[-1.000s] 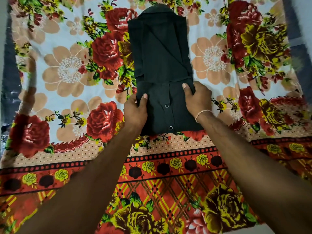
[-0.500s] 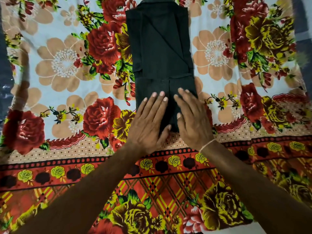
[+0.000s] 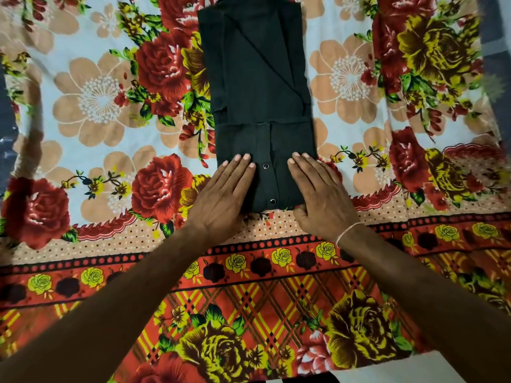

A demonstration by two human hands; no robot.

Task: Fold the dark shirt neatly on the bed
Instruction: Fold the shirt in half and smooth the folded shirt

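The dark shirt [image 3: 257, 87] lies folded into a long narrow strip on the flowered bed sheet [image 3: 91, 106], its near end doubled over with two snap buttons showing. My left hand [image 3: 221, 194] rests flat on the near left corner of the shirt, fingers together and straight. My right hand [image 3: 320, 194] lies flat on the near right corner, thumb at the shirt's near edge. Neither hand grips the cloth. The far end of the shirt runs out of the top of the view.
The sheet covers the bed with large red, peach and yellow flowers and a red checked border along the near edge [image 3: 262, 299]. Dark blue fabric shows at the far left [image 3: 5, 111] and far right [image 3: 495, 29] edges.
My hands have slid apart from the middle of the shirt's near end to its left and right corners, uncovering the two snap buttons. A second ago they pinched the folded end.
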